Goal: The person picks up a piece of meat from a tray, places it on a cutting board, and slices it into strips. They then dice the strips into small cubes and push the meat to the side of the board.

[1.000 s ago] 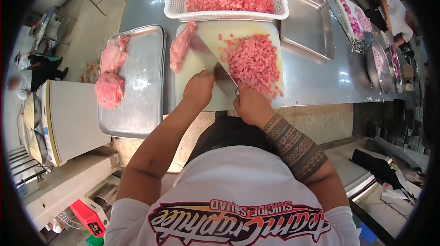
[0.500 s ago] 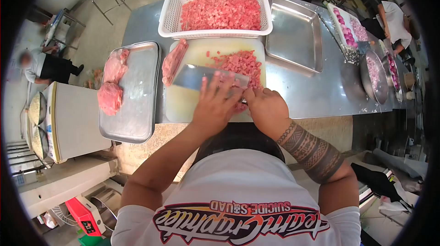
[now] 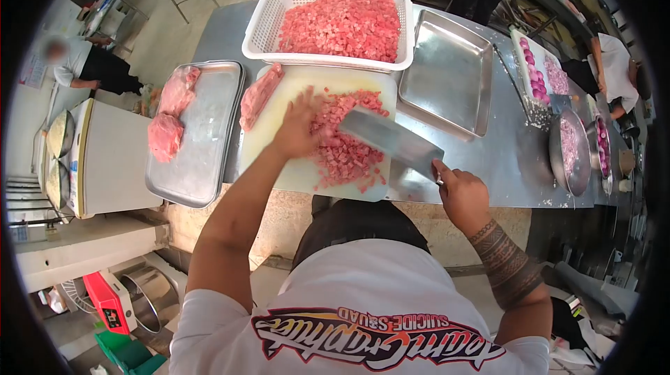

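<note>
A cleaver (image 3: 394,141) is gripped at its near end by the right hand (image 3: 464,197), which is closed firmly round it. Its broad, flat, rectangular steel blade is slanted across the right edge of the smooth, pale board (image 3: 276,172), and its far end is set over the heap (image 3: 349,162). The board's middle and right side are covered by this heap of small, moist pink cubes, loosely scattered along the near edge. The left hand (image 3: 299,127) is held with fingers spread at the heap's left side and is shown blurred; whether the heap is touched cannot be told. Toward the board's far left corner, a long strip (image 3: 262,98) of raw meat is laid. Beyond, a white plastic basket (image 3: 328,61) with perforated walls is mounded with diced meat (image 3: 342,26). To the left, two rounded, glistening lumps (image 3: 165,137) are borne on a shallow, round-cornered metal tray (image 3: 209,116). To the right, a rectangular metal pan (image 3: 447,64) is set on the steel table (image 3: 502,172).
</note>
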Action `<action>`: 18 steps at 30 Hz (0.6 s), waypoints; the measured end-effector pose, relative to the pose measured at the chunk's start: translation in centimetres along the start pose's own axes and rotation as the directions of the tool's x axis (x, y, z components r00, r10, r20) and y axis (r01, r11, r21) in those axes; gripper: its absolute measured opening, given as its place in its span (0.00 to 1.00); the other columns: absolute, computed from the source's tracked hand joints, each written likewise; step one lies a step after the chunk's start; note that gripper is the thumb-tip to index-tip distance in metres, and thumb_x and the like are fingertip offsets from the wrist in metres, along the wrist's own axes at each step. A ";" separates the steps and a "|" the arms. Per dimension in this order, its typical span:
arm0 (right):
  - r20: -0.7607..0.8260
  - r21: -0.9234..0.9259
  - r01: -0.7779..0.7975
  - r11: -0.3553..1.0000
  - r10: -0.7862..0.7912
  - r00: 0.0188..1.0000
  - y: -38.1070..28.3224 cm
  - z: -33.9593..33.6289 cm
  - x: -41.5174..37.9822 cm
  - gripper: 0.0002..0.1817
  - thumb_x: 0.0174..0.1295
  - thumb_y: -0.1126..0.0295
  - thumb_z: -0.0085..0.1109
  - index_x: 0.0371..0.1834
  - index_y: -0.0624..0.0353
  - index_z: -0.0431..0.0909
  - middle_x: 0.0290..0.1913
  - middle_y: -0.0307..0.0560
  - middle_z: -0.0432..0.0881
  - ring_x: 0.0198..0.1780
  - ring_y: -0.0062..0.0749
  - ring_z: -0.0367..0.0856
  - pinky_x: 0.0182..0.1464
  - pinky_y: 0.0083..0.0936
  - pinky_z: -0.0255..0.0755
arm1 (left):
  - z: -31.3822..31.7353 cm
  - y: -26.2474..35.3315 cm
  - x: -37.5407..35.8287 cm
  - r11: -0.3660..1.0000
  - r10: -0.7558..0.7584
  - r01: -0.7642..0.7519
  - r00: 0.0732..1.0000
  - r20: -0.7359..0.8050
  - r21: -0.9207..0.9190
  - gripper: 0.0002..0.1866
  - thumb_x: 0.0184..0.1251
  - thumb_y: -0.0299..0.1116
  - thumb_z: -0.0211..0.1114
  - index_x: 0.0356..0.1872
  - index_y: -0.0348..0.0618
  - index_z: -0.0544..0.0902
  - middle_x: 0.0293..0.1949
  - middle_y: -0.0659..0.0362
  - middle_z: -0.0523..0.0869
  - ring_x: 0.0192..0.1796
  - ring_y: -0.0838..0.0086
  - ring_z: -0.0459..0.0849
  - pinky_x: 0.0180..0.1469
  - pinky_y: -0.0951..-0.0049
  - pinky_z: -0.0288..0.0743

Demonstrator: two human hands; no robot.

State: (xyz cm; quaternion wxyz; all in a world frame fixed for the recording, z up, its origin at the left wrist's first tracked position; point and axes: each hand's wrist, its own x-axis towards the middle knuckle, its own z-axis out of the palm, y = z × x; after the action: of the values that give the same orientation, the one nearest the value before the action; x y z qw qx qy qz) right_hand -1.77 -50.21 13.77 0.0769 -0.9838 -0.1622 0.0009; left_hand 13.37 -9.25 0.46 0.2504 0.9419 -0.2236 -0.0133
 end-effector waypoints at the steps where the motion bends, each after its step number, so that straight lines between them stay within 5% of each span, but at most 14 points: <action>1: 0.017 0.053 -0.077 0.996 0.076 0.997 0.5 0.8 0.0 0.29 0.61 0.71 0.70 0.68 0.53 0.80 0.34 0.46 0.86 0.36 0.47 0.87 0.42 0.45 0.80 | -0.1 -1.1 1.4 0.996 -0.074 0.071 0.996 -0.047 -0.059 0.51 0.74 0.62 0.66 0.88 0.44 0.56 0.89 0.44 0.52 0.89 0.42 0.47 0.88 0.39 0.35; 5: 0.125 0.258 -0.307 0.916 0.283 0.951 -0.6 2.9 3.7 0.26 0.66 0.68 0.68 0.69 0.53 0.79 0.39 0.53 0.90 0.42 0.55 0.90 0.45 0.49 0.83 | 2.9 -2.7 6.0 0.968 -0.225 0.213 0.970 -0.088 -0.130 0.49 0.77 0.62 0.63 0.87 0.44 0.58 0.86 0.41 0.58 0.90 0.49 0.50 0.88 0.45 0.42; 8: 0.180 0.352 -0.353 0.867 0.307 0.935 -2.0 5.1 7.0 0.26 0.67 0.67 0.66 0.69 0.53 0.79 0.43 0.55 0.91 0.45 0.56 0.90 0.49 0.50 0.83 | 2.2 2.9 6.0 0.993 -0.013 0.027 0.992 0.124 -0.115 0.46 0.77 0.60 0.64 0.86 0.42 0.62 0.85 0.41 0.62 0.89 0.51 0.55 0.88 0.53 0.47; 12: 0.269 0.429 -0.307 0.850 0.204 0.941 -4.8 5.2 7.9 0.24 0.68 0.66 0.65 0.67 0.55 0.80 0.44 0.57 0.91 0.47 0.57 0.91 0.51 0.50 0.83 | -1.6 4.6 2.9 0.900 -0.080 0.138 0.985 0.155 -0.413 0.44 0.75 0.54 0.69 0.83 0.40 0.65 0.83 0.39 0.65 0.87 0.49 0.60 0.87 0.56 0.53; 17: 0.284 0.646 -0.211 0.734 0.025 0.958 -1.4 5.8 7.2 0.19 0.69 0.65 0.66 0.61 0.59 0.82 0.33 0.52 0.88 0.34 0.47 0.89 0.40 0.42 0.83 | -0.5 -0.4 -7.0 0.995 -0.081 0.073 0.990 -0.117 -0.069 0.54 0.65 0.58 0.77 0.85 0.43 0.62 0.83 0.34 0.62 0.86 0.43 0.59 0.86 0.46 0.53; 18: 0.365 0.704 -0.303 0.642 0.038 0.930 -0.2 5.4 7.1 0.17 0.70 0.64 0.66 0.58 0.60 0.82 0.32 0.48 0.86 0.31 0.41 0.87 0.37 0.38 0.81 | 0.2 -0.3 -8.8 0.997 -0.075 0.076 0.984 -0.162 0.001 0.57 0.62 0.61 0.78 0.86 0.44 0.61 0.83 0.33 0.61 0.86 0.42 0.58 0.85 0.43 0.53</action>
State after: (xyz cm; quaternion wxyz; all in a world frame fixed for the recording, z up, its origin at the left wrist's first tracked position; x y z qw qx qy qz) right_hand 4.71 -46.94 8.64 0.4476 -0.8611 -0.0625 0.2330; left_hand 5.55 -5.34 -0.65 0.2635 0.9486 -0.1665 0.0547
